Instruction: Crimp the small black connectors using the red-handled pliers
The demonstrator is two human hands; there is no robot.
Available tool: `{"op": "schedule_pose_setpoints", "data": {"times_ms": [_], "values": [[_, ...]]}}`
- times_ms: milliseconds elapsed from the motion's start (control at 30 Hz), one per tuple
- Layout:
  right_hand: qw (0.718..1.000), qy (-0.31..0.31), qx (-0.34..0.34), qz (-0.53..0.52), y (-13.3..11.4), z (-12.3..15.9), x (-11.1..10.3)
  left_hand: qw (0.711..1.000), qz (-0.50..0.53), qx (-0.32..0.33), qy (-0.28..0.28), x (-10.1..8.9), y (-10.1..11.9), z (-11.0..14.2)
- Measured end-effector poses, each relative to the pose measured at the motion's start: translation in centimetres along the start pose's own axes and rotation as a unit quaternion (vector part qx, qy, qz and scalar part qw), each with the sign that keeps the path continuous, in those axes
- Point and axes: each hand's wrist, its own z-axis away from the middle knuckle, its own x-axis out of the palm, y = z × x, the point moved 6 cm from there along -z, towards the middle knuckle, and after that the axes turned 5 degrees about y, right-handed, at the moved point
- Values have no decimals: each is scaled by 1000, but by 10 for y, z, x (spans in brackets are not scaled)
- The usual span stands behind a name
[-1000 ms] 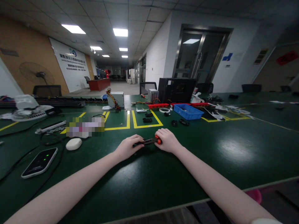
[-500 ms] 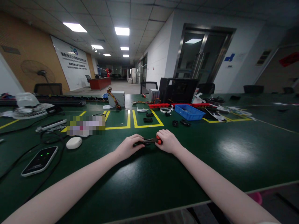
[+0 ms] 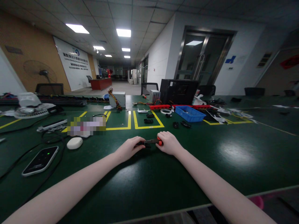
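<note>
My left hand (image 3: 128,148) and my right hand (image 3: 169,143) meet over the green table (image 3: 149,183), both closed. The right one grips the red handle of a small tool (image 3: 151,142), probably a screwdriver, whose dark shaft runs left. My left fingers pinch a small black part (image 3: 140,143) at the tool's tip; I cannot make out what it is. Both hands rest low on the table top.
A blue bin (image 3: 189,113), a black computer case (image 3: 178,90), a power supply with wires (image 3: 116,99) and small black parts (image 3: 148,120) lie beyond the yellow floor-tape boxes. Left are a white puck (image 3: 74,142), a dark device with a green light (image 3: 40,160) and cables.
Both hands stay together on the tool and hardly move. The view has tilted down slightly, so everything sits a little higher or shifted in the frame.
</note>
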Motion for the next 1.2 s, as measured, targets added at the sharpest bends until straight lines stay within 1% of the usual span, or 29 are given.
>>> {"op": "schedule_pose_setpoints", "data": {"times_ms": [233,467,800,1200], "values": [[1000,-5,-10,-8,-1,0,1,999,19,32,13,-1,0,-1],[1000,-10,-18,-20,-1,0,2,999,28,37,19,-1,-2,-1],[999,-11,-11,-30,-2,-1,-1,999,20,29,30,-2,-2,-1],[999,4,-14,-31,-2,0,-2,999,16,32,27,-1,-2,-2]]}}
